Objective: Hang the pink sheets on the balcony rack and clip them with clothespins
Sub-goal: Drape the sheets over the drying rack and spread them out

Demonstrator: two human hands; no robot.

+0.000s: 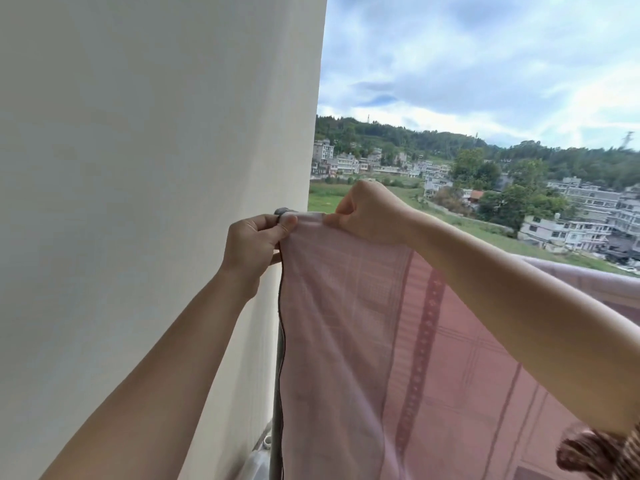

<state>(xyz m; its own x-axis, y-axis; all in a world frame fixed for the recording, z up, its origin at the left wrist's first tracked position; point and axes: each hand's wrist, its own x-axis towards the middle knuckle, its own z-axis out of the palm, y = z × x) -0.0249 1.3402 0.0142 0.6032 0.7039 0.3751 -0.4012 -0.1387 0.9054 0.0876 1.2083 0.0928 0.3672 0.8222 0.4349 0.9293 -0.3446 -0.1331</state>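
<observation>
Two hands, one item. Item: sheet (346, 323), pink, checked, draped over the top of the rack (275, 410). Its top fold runs from the wall-side corner away to the right, and its dark-hemmed side edge hangs straight down beside the grey upright. Left hand (256, 244): at that corner, thumb and fingers pinching the fold, close by the wall (138, 168). Right hand (367, 209): just beside the left along the fold, fingers curled down and nipping the cloth from above. A small dark grey piece (284, 212) sits above the left fingertips; I cannot tell whether it is a peg or the bar's end cap. No clothespin shows plainly in either hand. My reading: the corner is the spot to clip, and the left hand is nearer and holds it, so the right would be the one to spare for a peg. The cloth lies right of both grips, so any smoothing pull goes along the bar that way.
</observation>
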